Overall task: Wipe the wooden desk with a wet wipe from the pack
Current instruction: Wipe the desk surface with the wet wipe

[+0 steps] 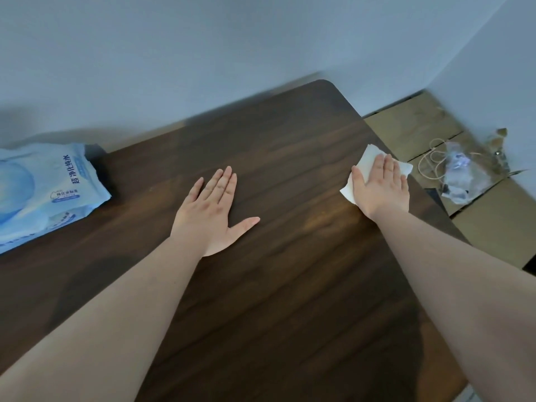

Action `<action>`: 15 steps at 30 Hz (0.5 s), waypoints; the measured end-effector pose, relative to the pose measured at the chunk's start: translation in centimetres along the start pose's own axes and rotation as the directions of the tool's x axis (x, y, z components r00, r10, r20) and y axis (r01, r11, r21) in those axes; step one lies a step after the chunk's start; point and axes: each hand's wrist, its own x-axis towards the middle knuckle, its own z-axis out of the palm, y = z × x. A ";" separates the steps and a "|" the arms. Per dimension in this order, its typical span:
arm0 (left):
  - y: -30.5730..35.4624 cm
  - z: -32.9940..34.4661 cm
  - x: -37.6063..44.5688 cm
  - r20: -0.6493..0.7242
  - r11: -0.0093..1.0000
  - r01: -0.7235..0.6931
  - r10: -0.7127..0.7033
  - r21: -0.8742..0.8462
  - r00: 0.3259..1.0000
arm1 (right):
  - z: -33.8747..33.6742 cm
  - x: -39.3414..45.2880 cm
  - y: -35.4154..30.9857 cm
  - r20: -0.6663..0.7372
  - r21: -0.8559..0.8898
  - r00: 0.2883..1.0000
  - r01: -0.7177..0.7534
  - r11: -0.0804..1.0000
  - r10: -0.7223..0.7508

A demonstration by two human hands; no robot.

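Observation:
The dark wooden desk [275,285] fills the middle of the view. My right hand [381,184] lies flat on a white wet wipe [368,159] and presses it onto the desk near the right edge. My left hand [211,210] rests flat on the desk's middle, palm down, fingers together and thumb spread, holding nothing. The light blue wipe pack [43,192] lies on the desk at the far left, well apart from both hands.
A pale wall runs behind the desk. To the right, below the desk edge, cardboard boxes [420,129] stand on the floor with a crumpled clear plastic bag [461,175] and a thin cord [432,163] on them.

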 end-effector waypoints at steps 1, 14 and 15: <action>0.0 0.0 0.0 0.005 1.000 0.001 -0.001 -0.004 1.000 | 0.1 -0.6 0.4 0.000 -0.003 1.000 0.007 1.000 -0.007; -2.1 -0.5 -7.3 0.185 0.986 0.164 -0.157 -0.023 0.970 | 0.8 -7.2 -2.1 0.083 -0.142 0.939 0.342 0.929 -0.333; -2.4 -0.4 -8.4 0.179 0.982 0.184 -0.175 -0.034 0.968 | 1.0 -8.1 -2.5 0.090 -0.154 0.927 0.375 0.914 -0.365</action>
